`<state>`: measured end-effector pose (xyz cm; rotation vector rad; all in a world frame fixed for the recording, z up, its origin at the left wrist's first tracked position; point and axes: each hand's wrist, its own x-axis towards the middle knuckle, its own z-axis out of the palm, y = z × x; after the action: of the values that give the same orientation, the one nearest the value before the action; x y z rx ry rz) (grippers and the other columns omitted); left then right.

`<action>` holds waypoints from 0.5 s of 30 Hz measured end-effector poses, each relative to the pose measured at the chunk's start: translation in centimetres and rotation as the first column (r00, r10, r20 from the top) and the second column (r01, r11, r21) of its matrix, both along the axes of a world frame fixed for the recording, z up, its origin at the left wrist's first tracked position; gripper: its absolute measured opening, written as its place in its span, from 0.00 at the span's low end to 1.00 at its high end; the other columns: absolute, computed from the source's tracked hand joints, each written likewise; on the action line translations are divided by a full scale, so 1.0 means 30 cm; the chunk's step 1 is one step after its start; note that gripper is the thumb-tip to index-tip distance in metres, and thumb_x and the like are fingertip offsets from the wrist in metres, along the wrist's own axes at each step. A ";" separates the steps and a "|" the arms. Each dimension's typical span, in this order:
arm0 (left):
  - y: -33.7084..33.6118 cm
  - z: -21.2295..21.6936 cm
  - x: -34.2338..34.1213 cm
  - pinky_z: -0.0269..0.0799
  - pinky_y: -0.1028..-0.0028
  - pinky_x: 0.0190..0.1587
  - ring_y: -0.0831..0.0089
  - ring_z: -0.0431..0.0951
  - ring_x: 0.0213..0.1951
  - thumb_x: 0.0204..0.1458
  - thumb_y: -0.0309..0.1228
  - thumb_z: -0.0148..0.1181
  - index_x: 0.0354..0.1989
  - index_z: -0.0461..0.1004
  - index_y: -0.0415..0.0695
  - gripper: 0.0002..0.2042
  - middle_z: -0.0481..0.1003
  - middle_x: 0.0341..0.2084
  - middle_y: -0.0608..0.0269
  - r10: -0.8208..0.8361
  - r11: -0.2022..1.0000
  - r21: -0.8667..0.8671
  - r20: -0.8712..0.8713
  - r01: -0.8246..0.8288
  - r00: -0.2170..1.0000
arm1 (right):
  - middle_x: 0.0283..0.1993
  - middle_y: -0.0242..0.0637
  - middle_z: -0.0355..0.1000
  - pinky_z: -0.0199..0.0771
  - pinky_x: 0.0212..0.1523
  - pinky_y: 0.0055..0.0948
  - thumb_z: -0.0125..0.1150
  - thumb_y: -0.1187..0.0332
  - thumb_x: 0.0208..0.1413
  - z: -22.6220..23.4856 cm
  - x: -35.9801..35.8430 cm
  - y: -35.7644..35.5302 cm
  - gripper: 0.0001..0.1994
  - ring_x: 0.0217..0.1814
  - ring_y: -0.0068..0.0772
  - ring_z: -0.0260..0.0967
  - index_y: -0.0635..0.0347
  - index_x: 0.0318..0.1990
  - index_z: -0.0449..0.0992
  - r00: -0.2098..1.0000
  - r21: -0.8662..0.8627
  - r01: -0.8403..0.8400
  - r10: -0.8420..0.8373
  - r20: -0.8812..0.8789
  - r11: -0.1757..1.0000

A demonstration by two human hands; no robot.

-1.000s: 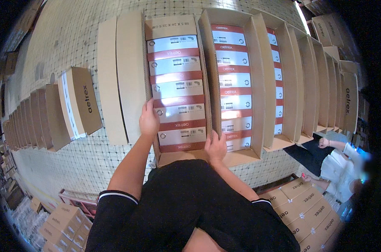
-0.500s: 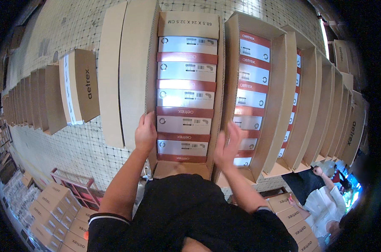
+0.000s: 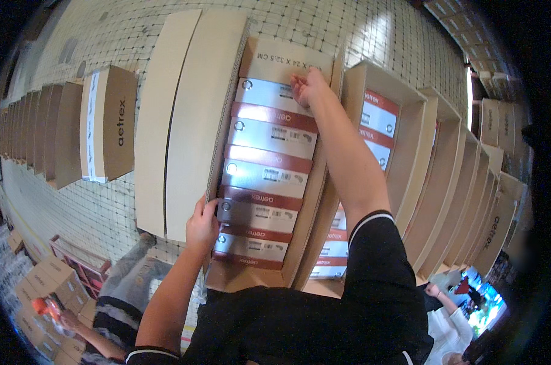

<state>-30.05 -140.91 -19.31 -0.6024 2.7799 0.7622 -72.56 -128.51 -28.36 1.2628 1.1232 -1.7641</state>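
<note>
In front of me stands an open brown carton [image 3: 234, 275] holding a row of white and red shoeboxes [image 3: 274, 135]. My left hand [image 3: 202, 226] is closed over the upper edge of its left wall, close to the near end, fingertips inside by the shoeboxes. My right arm stretches across the carton. My right hand [image 3: 309, 88] is at the far end, fingers curled, in front of the printed brown end panel [image 3: 281, 58] and over the farthest shoebox. Whether its fingertips grip the panel is hard to see. The carton's left flap [image 3: 196, 121] lies folded outward.
More open cartons [image 3: 418, 182] line up on the right, the nearest with shoeboxes inside. A taped carton [image 3: 114, 125] and upright cartons stand at left. One person holds an orange-red tool [image 3: 47, 307] at lower left; another person [image 3: 448, 328] is at lower right.
My right hand has moved from the carton's near right side to its far end. My left hand stays on the left wall. The view has turned, and a person has appeared at lower left.
</note>
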 end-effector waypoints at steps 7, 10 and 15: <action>0.012 0.009 -0.002 0.80 0.58 0.39 0.50 0.81 0.38 0.44 0.19 0.55 0.49 0.71 0.49 0.21 0.69 0.57 0.49 0.005 1.000 0.021 -0.036 -0.004 0.999 | 0.19 0.27 0.66 0.55 0.13 0.21 0.43 0.43 0.61 -0.044 0.058 -0.001 0.20 0.16 0.22 0.65 0.50 0.35 0.67 0.991 0.079 -0.130 0.131 -0.003 0.988; 0.012 0.010 0.000 0.80 0.59 0.39 0.51 0.81 0.38 0.44 0.19 0.55 0.49 0.72 0.49 0.21 0.68 0.57 0.49 -0.001 1.000 0.018 -0.035 0.001 0.999 | 0.18 0.24 0.66 0.55 0.10 0.17 0.45 0.38 0.59 -0.041 0.063 0.010 0.25 0.16 0.19 0.66 0.51 0.30 0.66 0.981 0.102 -0.186 0.189 -0.028 0.977; 0.015 0.017 0.002 0.79 0.59 0.37 0.49 0.80 0.38 0.46 0.19 0.54 0.48 0.72 0.52 0.20 0.70 0.56 0.51 0.044 0.998 0.046 -0.069 -0.040 0.997 | 0.17 0.25 0.62 0.52 0.09 0.20 0.50 0.38 0.58 -0.060 0.120 -0.014 0.27 0.12 0.20 0.60 0.53 0.23 0.64 0.977 0.143 -0.145 0.164 -0.138 0.979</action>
<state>-29.99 -140.44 -18.79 -0.6397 2.8130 0.8680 -68.96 -128.92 -30.16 1.0993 1.4053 -1.7131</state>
